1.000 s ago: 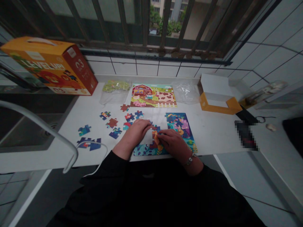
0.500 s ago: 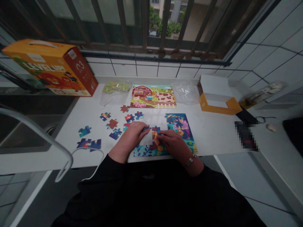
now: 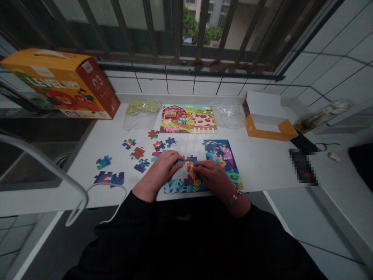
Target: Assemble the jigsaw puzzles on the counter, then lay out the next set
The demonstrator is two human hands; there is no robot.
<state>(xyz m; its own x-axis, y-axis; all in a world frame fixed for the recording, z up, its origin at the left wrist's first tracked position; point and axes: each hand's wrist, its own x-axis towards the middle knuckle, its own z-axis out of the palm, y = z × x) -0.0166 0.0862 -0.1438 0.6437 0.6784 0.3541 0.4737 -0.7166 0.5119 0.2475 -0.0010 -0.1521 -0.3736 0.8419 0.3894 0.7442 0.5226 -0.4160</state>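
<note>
A partly joined jigsaw puzzle (image 3: 226, 157) with blue, purple and orange artwork lies at the counter's front edge. My right hand (image 3: 214, 175) is closed, its fingertips pinched at an orange and dark-red puzzle piece (image 3: 191, 170) in the middle of that picture. Facing it from the left, my left hand (image 3: 167, 167) has curled fingers around a dark blue puzzle piece, mostly hidden under them. A bare gap shows between the hands, above the joined bottom row. Loose pieces lie left of my left hand, among them a brown one (image 3: 137, 153) and a blue one (image 3: 142, 165).
Behind the work lies a farm picture puzzle (image 3: 189, 119), between a bag with greenish contents (image 3: 141, 112) and a clear plastic bag (image 3: 229, 114). An orange carton (image 3: 61, 83) stands at left, an opened box (image 3: 271, 130) at right. A white cable (image 3: 121, 186) crosses the front left.
</note>
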